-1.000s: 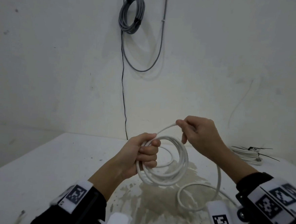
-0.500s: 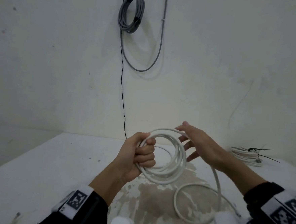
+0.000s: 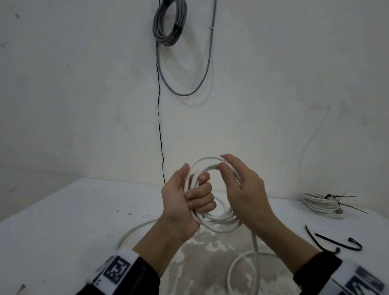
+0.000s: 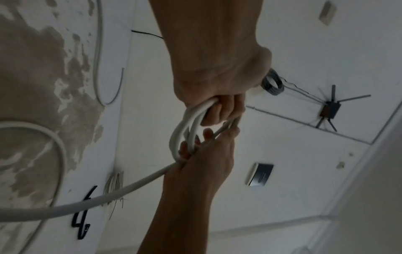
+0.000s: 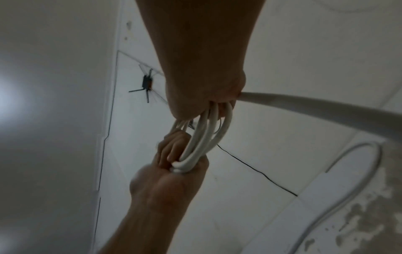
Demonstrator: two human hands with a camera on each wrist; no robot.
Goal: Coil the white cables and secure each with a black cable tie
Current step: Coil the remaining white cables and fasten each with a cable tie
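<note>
I hold a coil of white cable (image 3: pixel 216 222) upright above the table. My left hand (image 3: pixel 190 197) grips its left side, fingers curled through the loops. My right hand (image 3: pixel 233 173) holds the top right of the coil, thumb and fingers bent round the strands. In the left wrist view the left hand (image 4: pixel 219 111) clasps the loops (image 4: pixel 185 123). In the right wrist view the right hand (image 5: pixel 215 106) holds the loops (image 5: pixel 204 137). The cable's loose tail (image 3: pixel 244 277) hangs from the coil and lies in a loop on the table. Loose black cable ties (image 3: pixel 334 241) lie at the right.
A tied white coil (image 3: pixel 320 203) with a black tie sits at the table's far right. A grey cable coil (image 3: pixel 170 19) hangs on the wall, and a thin black wire (image 3: pixel 160 133) runs down it. The white table (image 3: pixel 68 219) has a worn patch in the middle.
My right hand laid another turn of cable onto the coil, opened beside it, and now holds the coil's top right. The left hand kept its grip throughout.
</note>
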